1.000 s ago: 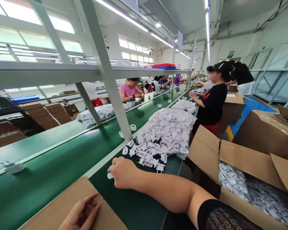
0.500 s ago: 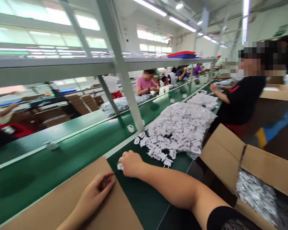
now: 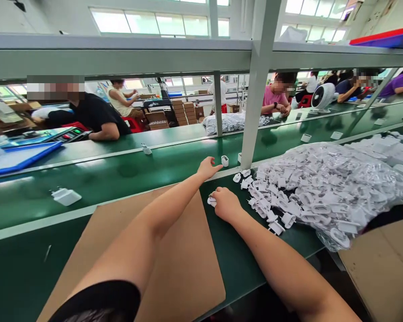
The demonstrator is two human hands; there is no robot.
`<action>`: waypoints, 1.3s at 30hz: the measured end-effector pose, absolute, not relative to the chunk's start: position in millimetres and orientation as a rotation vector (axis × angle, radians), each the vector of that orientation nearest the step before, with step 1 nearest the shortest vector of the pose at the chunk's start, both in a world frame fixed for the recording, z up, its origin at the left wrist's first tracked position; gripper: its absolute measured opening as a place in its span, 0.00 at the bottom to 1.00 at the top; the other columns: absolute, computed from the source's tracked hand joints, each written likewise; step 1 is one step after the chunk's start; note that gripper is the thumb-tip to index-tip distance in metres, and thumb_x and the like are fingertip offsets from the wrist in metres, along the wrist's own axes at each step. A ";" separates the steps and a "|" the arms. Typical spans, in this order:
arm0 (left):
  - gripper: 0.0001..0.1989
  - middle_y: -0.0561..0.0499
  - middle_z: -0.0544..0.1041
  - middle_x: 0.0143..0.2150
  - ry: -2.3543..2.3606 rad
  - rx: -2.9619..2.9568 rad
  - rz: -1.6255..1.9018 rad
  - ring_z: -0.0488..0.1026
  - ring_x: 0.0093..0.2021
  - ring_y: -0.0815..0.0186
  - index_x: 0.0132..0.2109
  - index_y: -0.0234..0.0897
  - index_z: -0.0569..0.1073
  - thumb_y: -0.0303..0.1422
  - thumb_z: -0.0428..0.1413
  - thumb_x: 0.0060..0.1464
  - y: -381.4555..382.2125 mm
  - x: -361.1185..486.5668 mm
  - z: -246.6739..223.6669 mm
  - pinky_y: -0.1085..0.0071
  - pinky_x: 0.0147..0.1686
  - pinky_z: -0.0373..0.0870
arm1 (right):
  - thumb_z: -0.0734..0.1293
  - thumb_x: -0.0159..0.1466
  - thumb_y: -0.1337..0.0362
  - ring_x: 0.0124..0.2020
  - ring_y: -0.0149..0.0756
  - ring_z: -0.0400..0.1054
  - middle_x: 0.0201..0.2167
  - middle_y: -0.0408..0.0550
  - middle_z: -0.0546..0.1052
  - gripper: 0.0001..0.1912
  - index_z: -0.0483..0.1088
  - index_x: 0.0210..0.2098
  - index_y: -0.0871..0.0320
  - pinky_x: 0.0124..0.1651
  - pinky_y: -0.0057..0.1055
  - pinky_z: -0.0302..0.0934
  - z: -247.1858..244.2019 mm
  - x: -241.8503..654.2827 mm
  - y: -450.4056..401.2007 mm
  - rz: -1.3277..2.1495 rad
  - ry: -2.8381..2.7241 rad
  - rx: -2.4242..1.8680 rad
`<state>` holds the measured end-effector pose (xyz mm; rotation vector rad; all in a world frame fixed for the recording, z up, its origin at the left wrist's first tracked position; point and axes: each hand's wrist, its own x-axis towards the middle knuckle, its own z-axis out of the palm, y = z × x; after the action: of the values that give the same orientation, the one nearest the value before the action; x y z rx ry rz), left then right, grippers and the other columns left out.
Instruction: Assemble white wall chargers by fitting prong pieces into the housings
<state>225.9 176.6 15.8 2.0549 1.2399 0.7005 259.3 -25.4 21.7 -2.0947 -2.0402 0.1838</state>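
My left hand [image 3: 209, 169] is stretched out over the green conveyor belt, thumb and fingers apart. Just beyond its fingertips stands a white charger housing [image 3: 225, 161]; whether the thumb touches it I cannot tell. My right hand [image 3: 227, 204] rests low over the green table beside the cardboard, its fingers closed on a white plug piece [image 3: 212, 201] that is partly hidden by them. To its right, loose white plug pieces [image 3: 262, 201] spill from a large clear plastic bag [image 3: 342, 174] full of similar parts.
A flat cardboard sheet [image 3: 184, 250] lies under my left arm. More white chargers [image 3: 66, 196] sit along the belt [image 3: 121, 188]. A grey post [image 3: 255, 103] rises near the bag and carries a shelf [image 3: 121, 60]. Co-workers sit across the belt. A cardboard box flap [image 3: 386, 259] is at lower right.
The view has swung left. My left hand has gone from the cardboard out to the charger housing on the belt. My right hand stays by the table with the plug piece.
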 end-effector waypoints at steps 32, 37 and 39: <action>0.24 0.44 0.80 0.50 0.772 2.060 0.770 0.75 0.49 0.57 0.51 0.38 0.79 0.45 0.69 0.51 20.6 26.1 -8.4 0.62 0.50 0.73 | 0.73 0.62 0.55 0.42 0.40 0.74 0.39 0.49 0.79 0.12 0.80 0.41 0.55 0.49 0.39 0.68 32.8 235.2 -33.6 0.649 -1.553 -1.303; 0.14 0.47 0.80 0.40 0.732 2.058 0.799 0.75 0.46 0.59 0.41 0.37 0.81 0.44 0.66 0.56 25.9 27.2 -10.6 0.65 0.47 0.72 | 0.66 0.66 0.67 0.43 0.42 0.71 0.40 0.50 0.76 0.14 0.78 0.49 0.54 0.47 0.38 0.67 31.2 225.3 -42.5 0.248 -1.965 -1.306; 0.14 0.47 0.81 0.40 0.724 2.061 0.806 0.76 0.46 0.59 0.39 0.37 0.80 0.44 0.66 0.56 25.4 27.1 -10.9 0.64 0.48 0.72 | 0.65 0.65 0.69 0.43 0.44 0.68 0.39 0.51 0.74 0.12 0.78 0.46 0.56 0.46 0.39 0.65 31.8 223.4 -42.8 0.125 -2.066 -1.365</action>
<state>27.1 25.4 -10.9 2.0614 0.7236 0.8056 223.4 -42.8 31.8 -1.3652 -2.0662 0.1245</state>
